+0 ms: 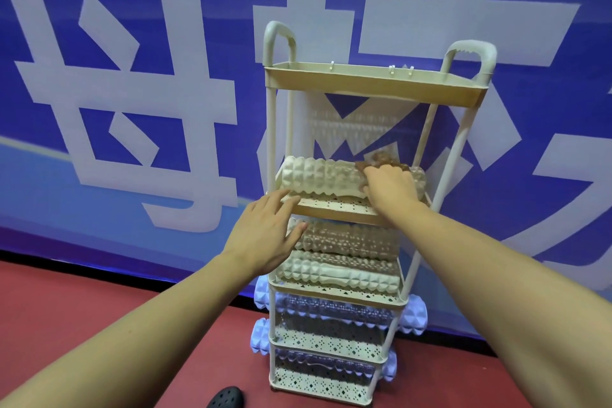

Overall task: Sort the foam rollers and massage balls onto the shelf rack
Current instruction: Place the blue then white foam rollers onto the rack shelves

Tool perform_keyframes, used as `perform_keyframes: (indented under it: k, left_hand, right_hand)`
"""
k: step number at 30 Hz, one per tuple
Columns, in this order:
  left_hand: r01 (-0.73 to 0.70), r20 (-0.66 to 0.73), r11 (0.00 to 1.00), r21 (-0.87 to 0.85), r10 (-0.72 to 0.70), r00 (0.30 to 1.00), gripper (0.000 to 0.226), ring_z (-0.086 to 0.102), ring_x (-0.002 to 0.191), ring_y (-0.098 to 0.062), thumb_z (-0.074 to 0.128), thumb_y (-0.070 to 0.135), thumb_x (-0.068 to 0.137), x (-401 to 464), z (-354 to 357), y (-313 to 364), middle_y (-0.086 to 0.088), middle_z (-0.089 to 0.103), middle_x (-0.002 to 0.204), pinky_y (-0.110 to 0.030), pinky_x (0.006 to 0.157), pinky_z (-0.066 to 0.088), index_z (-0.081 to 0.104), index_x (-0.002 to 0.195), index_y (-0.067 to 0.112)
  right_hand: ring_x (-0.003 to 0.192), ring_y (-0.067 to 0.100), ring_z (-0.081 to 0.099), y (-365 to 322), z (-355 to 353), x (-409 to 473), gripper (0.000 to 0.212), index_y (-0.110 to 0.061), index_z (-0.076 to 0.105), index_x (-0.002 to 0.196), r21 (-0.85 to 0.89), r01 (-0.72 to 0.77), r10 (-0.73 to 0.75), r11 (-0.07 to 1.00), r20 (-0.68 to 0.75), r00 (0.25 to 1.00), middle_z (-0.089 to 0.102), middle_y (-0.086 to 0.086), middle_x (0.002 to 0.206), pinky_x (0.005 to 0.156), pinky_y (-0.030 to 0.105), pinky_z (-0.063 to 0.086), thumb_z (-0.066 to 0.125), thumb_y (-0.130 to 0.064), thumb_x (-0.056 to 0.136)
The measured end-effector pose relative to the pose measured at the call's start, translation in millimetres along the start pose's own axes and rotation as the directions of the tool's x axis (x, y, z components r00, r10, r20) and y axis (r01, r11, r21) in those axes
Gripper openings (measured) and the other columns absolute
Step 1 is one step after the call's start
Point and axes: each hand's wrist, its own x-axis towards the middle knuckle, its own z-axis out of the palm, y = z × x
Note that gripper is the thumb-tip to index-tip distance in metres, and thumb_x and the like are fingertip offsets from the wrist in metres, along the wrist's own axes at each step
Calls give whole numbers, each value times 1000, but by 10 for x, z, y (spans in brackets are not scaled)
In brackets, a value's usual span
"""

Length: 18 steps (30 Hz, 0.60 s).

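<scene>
Cream plastic everywhere on this shelf rack, a tall narrow unit standing on the red floor against a blue banner with big white characters. Right hand is up on the second tier, fingers curled down over the right part of a cream foam roller that lies lengthways across that shelf. So the grip sits on top of the roller and toward its right end, with the roller's long knobbly body stretching away to the left of the hand. Just behind the knuckles there's a brown knobbly thing, too blurred to name.

Left hand is lower and to the left, fingers straight and spread, holding nothing. Its fingertips reach the front left edge of that second tier, just below the roller's left end, and the thumb points across toward the tier beneath.

That third tier carries two more rollers side by side: a brown roller at the back, a second cream roller in front. Further down, pale blue rollers poke out past the sides of the two lowest tiers. Top tray shows only small hooks on its back rim. Bottom edge of view, a black perforated shoe.
</scene>
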Motion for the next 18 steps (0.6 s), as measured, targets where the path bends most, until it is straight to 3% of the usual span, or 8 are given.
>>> perform_keyframes:
  k: [4, 8, 12, 18]
  left_hand:
    - [-3, 22, 1000, -8, 3, 1000, 53, 42, 138, -26, 38, 52, 103, 18, 73, 35, -4, 38, 156, -42, 110, 38, 41, 146, 21]
    - [-10, 27, 1000, -10, 11, 1000, 53, 41, 140, -26, 39, 51, 103, 20, 77, 100, -6, 39, 155, -42, 111, 37, 43, 145, 20]
    - [-14, 46, 1000, -2, 14, 999, 54, 37, 142, -25, 37, 52, 103, 28, 20, 210, -4, 35, 157, -41, 113, 35, 39, 147, 21]
    - [-58, 68, 997, -46, 61, 996, 59, 39, 141, -22, 27, 57, 100, -67, -65, 525, 0, 42, 154, -42, 113, 37, 45, 145, 23]
  right_hand:
    - [112, 35, 61, -4, 35, 22, 30, -14, 63, 123, 112, -71, 72, 991, -4, 997, 64, 11, 123, 92, 43, 50, 54, -33, 100]
    - [115, 33, 60, 49, 71, -38, 40, -18, 56, 135, 163, -54, 50, 985, 29, 998, 64, 9, 128, 93, 43, 49, 48, -37, 102]
    - [115, 32, 58, 115, 73, -177, 42, -16, 55, 131, 174, -9, 13, 985, -20, 1000, 61, 8, 127, 92, 44, 48, 43, -44, 103]
    - [127, 22, 51, 186, 39, -730, 43, -21, 53, 140, 285, 119, -96, 951, -94, 991, 54, -3, 140, 102, 41, 43, 43, -43, 104]
